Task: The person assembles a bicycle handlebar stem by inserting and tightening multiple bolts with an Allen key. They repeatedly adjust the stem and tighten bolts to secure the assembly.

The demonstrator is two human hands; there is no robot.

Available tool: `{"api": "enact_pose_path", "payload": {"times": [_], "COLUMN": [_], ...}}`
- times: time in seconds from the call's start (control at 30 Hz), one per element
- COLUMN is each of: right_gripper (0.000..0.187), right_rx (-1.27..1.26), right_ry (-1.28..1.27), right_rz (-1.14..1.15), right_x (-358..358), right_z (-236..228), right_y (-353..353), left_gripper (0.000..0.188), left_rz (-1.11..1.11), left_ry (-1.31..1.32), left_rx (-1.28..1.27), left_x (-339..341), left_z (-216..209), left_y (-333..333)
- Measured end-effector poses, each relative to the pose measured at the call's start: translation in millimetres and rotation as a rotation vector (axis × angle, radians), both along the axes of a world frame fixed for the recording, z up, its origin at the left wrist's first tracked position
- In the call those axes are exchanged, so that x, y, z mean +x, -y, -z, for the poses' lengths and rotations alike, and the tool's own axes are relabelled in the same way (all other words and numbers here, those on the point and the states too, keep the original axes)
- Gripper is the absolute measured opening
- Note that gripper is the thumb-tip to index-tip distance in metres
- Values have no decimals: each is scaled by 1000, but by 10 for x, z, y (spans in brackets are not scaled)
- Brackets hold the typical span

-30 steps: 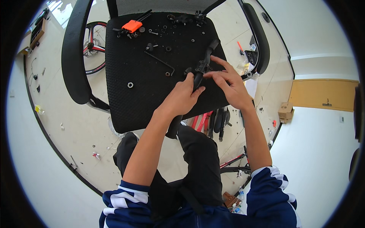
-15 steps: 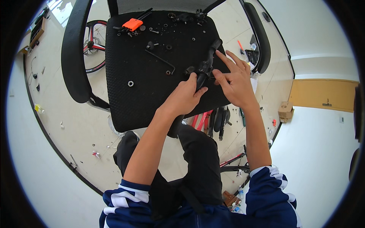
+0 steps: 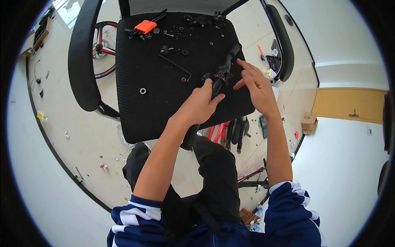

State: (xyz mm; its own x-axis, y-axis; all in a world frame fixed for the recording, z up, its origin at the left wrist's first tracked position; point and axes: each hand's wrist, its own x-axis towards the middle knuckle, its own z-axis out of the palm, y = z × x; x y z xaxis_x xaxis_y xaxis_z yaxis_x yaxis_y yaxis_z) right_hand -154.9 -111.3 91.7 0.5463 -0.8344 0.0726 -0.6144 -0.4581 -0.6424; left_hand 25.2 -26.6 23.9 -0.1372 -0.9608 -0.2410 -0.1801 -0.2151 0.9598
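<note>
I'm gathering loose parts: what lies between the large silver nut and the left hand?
In the head view, only bare black seat lies between the large silver nut and the left hand gripping the black bar.

Floor: pale, glossy tiles [image 3: 80, 138] are spreading outward, thin seams showing between them.
Glare: bright white light [image 3: 68, 11] is gleaming off the tiles at 10 o'clock.
Walls: white walls [image 3: 341, 177] are rising at 2, 4 and 8 o'clock.
Skirting: a dark strip [image 3: 94, 198] is curving along the wall's foot from 9 to 7 o'clock.
Panel: a tan panel [image 3: 337, 99] with a small handle [image 3: 353, 114] is breaking the white at 3 o'clock.
Chair: a black chair [image 3: 144, 117] is standing at 12 o'clock, two armrests [image 3: 84, 61] flanking its seat.
</note>
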Motion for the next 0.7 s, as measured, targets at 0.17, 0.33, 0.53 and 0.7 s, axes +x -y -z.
{"api": "enact_pose_path", "payload": {"times": [0.17, 0.33, 0.53, 0.7], "right_gripper": [18, 25, 19, 15], "right_rx": [329, 136, 122, 128], "right_ry": [16, 396, 446, 536], "right_rz": [188, 404, 353, 332], "right_x": [18, 5, -25, 32], "right_z": [146, 1171, 1288, 985], "right_y": [-184, -661, -522, -425], "left_gripper": [33, 31, 35, 31], "left_rz": [-35, -123, -206, -246], "left_ry": [-5, -103, -186, -198], "left_rx": [-29, -43, 76, 138], "left_x": [18, -40, 159, 268], "left_z": [68, 113, 16, 75], "left_y": [-32, 21, 20, 4]}}
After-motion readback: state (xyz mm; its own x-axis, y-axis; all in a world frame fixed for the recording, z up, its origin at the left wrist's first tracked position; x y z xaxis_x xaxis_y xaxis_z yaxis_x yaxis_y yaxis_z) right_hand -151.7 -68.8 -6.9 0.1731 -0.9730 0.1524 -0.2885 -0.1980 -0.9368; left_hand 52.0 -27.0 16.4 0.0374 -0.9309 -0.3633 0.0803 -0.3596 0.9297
